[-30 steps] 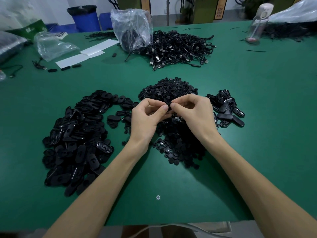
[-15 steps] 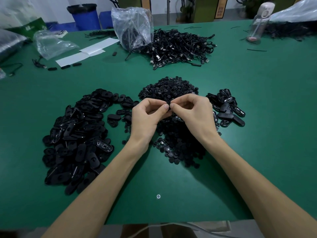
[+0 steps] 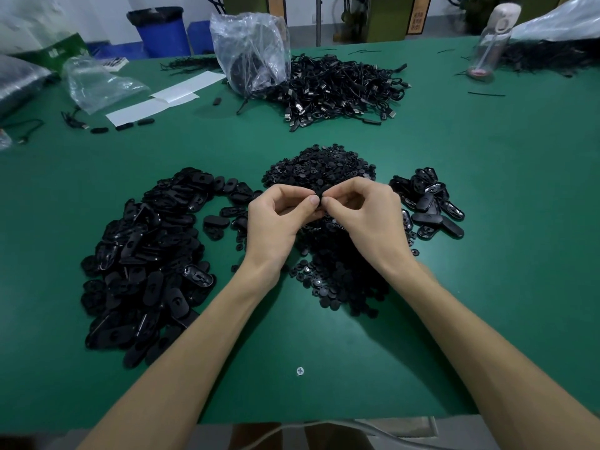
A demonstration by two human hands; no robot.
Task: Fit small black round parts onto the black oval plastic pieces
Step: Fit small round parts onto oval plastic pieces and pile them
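Two hands meet over the heap of round parts (image 3: pixel 321 167): my left hand (image 3: pixel 279 219) and right hand (image 3: pixel 367 216) both pinch one black piece (image 3: pixel 322 193) at their fingertips, equally near; its long axis is hidden.

Green table top (image 3: pixel 487 254) runs wide either side of left hand (image 3: pixel 276 222) and right hand (image 3: pixel 373 219) (matte, evenly lit). Far beyond left hand: blue bin (image 3: pixel 162 34), white wall (image 3: pixel 97 11). Far beyond right hand: olive-green cabinets (image 3: pixel 386 21), grey floor strip (image 3: pixel 303 30).
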